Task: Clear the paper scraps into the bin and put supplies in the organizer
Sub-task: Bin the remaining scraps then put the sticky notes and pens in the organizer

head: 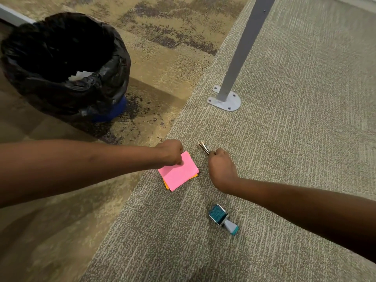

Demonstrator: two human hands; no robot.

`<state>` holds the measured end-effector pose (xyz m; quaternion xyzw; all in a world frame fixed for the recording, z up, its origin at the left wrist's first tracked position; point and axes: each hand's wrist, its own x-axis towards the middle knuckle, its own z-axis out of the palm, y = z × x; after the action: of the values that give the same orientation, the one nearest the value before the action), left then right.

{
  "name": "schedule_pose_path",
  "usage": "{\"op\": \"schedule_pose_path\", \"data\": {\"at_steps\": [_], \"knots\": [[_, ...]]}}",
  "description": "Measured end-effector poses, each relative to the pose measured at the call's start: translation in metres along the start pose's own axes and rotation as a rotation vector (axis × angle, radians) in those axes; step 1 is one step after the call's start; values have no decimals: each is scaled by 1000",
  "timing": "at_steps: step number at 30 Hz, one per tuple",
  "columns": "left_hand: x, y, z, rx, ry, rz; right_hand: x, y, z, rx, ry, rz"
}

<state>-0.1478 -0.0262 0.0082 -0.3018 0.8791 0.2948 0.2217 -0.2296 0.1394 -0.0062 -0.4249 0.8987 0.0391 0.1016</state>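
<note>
The sticky notes (179, 173), a pink pad over an orange one, lie on the grey carpet (284, 139) just inside its left edge, where it meets the tan floor (162, 58). The left hand (169, 152) is closed on the pad's upper corner, fingers curled under so the grip itself is partly hidden. Just right of the pad, the right hand (220, 165) is a closed fist around a thin bundle of sticks (203, 147), possibly pencils or pens; only their ends poke out toward the top of the view, too small to name for certain. Both bare forearms reach in from the sides.

Nearer the viewer, below the right hand and apart from it, a teal stamp (222, 218) lies on its side on the carpet, handle pointing toward the lower right.

Beyond the hands, a grey metal leg (240, 51) rises at a slant from a rounded, screwed foot plate (224, 101) standing on the carpet.

Up and left, on the mottled tan and brown floor, stands the bin (65, 66), blue at its base and lined with a black bag; white paper (80, 75) shows inside, near its rim. A pale strip (14, 16) crosses the far left corner.
</note>
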Motion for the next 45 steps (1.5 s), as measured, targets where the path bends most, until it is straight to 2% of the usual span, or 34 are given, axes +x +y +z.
{"op": "schedule_pose_path", "data": {"at_steps": [8, 14, 18, 23, 29, 38, 45], "knots": [[9, -7, -1, 39, -23, 95, 6, -2, -10, -6, 32, 18], [-19, -10, -9, 1, 64, 215, -1, -6, -34, 36, 33, 20], [-59, 9, -41, 111, 194, 226, -17, -24, -86, 6, 55, -75], [-136, 46, -126, 217, 356, 141, -32, -52, -201, 40, 73, -67], [-251, 85, -258, 426, 478, 151, -60, -78, -376, 17, 96, -91], [-445, 149, -470, 528, 601, 53, -111, -116, -650, 35, 321, -221], [-572, 171, -600, 595, 704, 19, -155, -164, -794, 166, 413, -284]]}}
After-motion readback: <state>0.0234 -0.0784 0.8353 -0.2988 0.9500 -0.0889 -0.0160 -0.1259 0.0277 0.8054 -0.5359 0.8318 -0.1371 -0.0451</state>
